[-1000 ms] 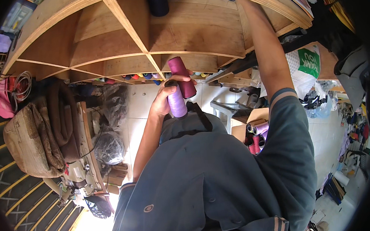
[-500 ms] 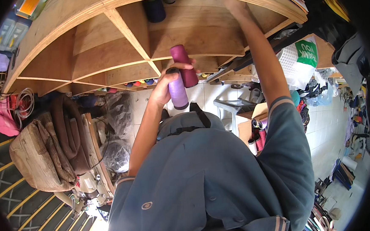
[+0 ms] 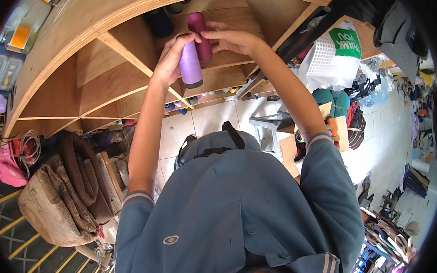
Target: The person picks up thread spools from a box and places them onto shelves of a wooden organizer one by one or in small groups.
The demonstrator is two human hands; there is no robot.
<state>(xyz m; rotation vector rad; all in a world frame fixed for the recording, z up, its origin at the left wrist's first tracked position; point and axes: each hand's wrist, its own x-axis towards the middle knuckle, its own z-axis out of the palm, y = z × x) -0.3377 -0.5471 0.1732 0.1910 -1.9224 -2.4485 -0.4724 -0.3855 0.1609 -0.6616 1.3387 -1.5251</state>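
My left hand is closed around a light purple thread spool, its fingers over the upper end. The spool hangs nearly upright, its dark base end lowest. Right beside it stands a maroon thread spool, partly hidden behind the purple one. My right hand grips the maroon spool from the right, thumb in front and fingers behind. Both hands are together at the opening of a wooden compartment shelf. Deeper in that compartment sits a dark navy spool, with more spool ends along the back.
Lower shelf compartments hold several small coloured spools. A cardboard box of spools stands at right beside a grey stool. A white and green plastic bag hangs at right. Folded brown fabric lies at left.
My right hand has come out of the compartment to the maroon spool. My left hand has moved up and left with the spools, toward the shelf. The view has shifted slightly.
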